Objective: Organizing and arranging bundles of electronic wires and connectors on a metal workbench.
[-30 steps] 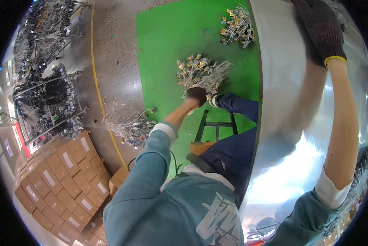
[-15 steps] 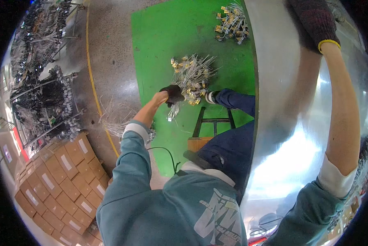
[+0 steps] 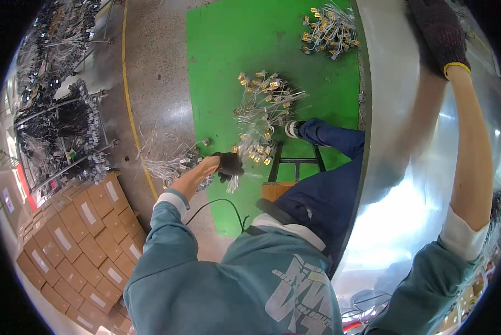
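Over green flooring (image 3: 217,50), the left hand (image 3: 228,166) grips cables (image 3: 257,151).

Open green floor (image 3: 216,56), cables (image 3: 268,100) and stool (image 3: 274,191) blocking

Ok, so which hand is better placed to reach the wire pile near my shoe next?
Probably the left hand: it is low over the green floor, close to the wire pile, though it grips a bunch of wires. The right hand is over the metal table, farther away.

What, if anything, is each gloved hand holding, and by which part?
The left hand holds a wire bundle by its strands, some poking out below; whether the right hand holds anything is unclear.
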{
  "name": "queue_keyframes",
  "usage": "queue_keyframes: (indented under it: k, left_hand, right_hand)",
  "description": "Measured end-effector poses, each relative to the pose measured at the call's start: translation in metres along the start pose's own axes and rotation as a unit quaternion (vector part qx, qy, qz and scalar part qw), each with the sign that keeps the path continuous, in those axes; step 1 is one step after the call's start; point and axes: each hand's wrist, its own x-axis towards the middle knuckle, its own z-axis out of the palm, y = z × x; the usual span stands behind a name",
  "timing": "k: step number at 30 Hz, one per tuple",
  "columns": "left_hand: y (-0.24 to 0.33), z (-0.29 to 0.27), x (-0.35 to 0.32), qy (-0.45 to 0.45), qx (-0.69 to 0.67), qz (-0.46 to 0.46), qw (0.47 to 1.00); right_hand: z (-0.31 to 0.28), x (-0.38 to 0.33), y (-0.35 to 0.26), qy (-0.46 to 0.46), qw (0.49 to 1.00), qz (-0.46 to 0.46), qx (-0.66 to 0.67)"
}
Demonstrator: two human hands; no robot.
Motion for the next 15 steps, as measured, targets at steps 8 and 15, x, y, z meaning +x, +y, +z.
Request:
queue_keyframes:
  k: [8, 15]
  left_hand:
    - [-0.172, 0.077, 0.013, -0.092, -0.747, -0.053, 0.656]
    - [-0.184, 0.156, 0.056, -0.118, -0.814, 0.058, 0.566]
  right_hand:
    - [0.008, -0.001, 0.016, 0.006, 0.995, -0.002, -0.099]
    - [0.017, 0.001, 0.033, 0.066, 0.982, -0.077, -0.160]
